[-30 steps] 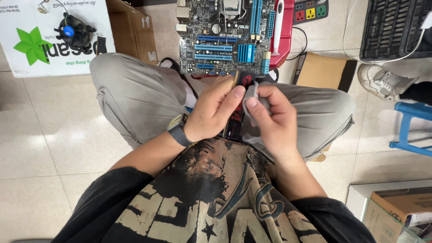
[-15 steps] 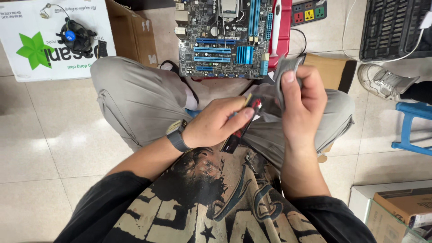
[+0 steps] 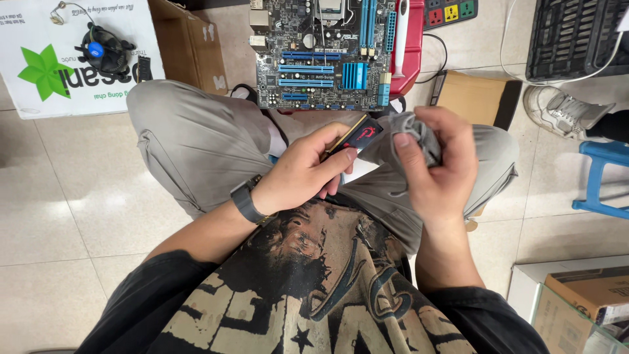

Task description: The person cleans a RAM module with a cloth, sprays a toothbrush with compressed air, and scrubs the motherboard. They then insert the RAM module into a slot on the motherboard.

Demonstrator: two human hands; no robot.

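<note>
My left hand (image 3: 308, 172), with a dark watch on its wrist, grips a black memory stick with a red mark (image 3: 359, 135) over my lap. My right hand (image 3: 438, 162) is closed around a crumpled grey cloth (image 3: 414, 134), held just to the right of the stick. Stick and cloth sit close together but I cannot tell whether they touch. Both hands hover above my crossed legs in grey trousers. A computer motherboard (image 3: 321, 59) with blue slots lies on the floor just beyond my knees.
A red tray (image 3: 414, 46) holds the motherboard's right side. A cooling fan (image 3: 105, 49) rests on a white box at far left. Brown cardboard boxes (image 3: 187, 39), a power strip (image 3: 452, 12), a black keyboard (image 3: 576, 36), a blue stool (image 3: 606, 177) and someone's shoe (image 3: 567, 108) surround me.
My right hand lifted away with the cloth, then came back down beside the stick. My left hand turned the stick so its flat labelled face shows.
</note>
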